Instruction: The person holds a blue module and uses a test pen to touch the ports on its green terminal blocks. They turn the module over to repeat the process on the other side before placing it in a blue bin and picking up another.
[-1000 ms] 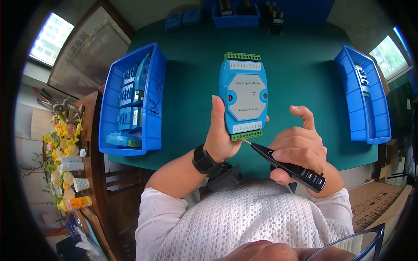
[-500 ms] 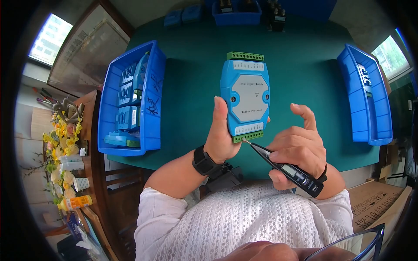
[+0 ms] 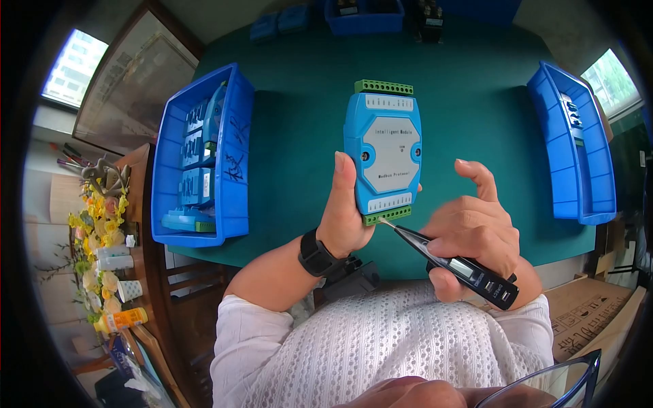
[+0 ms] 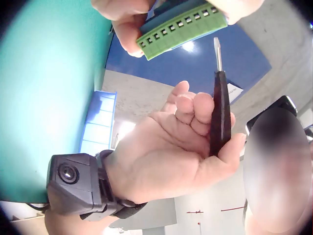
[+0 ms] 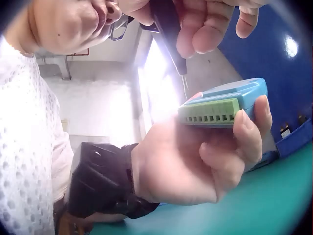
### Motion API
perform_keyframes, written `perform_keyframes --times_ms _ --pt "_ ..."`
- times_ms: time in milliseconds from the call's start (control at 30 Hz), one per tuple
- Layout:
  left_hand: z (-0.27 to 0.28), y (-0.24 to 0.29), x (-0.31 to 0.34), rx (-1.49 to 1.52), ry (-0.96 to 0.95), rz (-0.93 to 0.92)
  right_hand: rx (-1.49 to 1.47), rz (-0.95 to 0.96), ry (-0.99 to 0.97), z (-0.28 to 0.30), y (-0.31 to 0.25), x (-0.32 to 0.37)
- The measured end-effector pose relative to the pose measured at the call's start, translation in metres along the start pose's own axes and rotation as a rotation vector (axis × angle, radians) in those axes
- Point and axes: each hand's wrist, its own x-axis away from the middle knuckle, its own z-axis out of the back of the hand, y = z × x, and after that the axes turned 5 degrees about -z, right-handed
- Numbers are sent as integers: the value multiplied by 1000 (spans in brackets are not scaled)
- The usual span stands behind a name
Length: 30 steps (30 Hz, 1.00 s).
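Observation:
A blue module (image 3: 392, 153) with a grey label stands nearly upright in the head view, gripped along its lower left by my left hand (image 3: 343, 214). Green terminal blocks run along both its ends. My right hand (image 3: 476, 234) holds a black voltage tester pen (image 3: 500, 289) between thumb and fingers, its index finger raised. The pen's thin metal tip (image 3: 386, 221) is right at the lower green terminal block (image 3: 398, 213). In the left wrist view the flat blade tip (image 4: 217, 46) points up close to the terminal block (image 4: 183, 30). Fingers curl round the module (image 5: 244, 90) in the right wrist view.
On the green table (image 3: 299, 122), a blue bin (image 3: 235, 160) with several similar modules stands at left. Another blue bin (image 3: 598, 170) at right holds a module. Farther back are a small blue bin (image 3: 364, 25) and dark parts (image 3: 428, 24). A cardboard box (image 3: 588, 316) sits lower right.
The module has shifted slightly right. My right hand has turned the tester pen, so its small display now shows, and the pen's rear end has moved a little right. The tip stays by the lower terminals.

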Motion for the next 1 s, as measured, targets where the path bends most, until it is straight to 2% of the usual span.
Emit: perform_keyframes --times_ms 200,300,1000 --pt "-3 -5 0 -40 93 -21 4 -20 -19 -4 1 0" --pt "0 -1 0 -59 31 -15 5 -15 -15 -5 2 0" --pt "-3 -1 -1 -130 56 -28 99 16 -35 -2 -3 0"
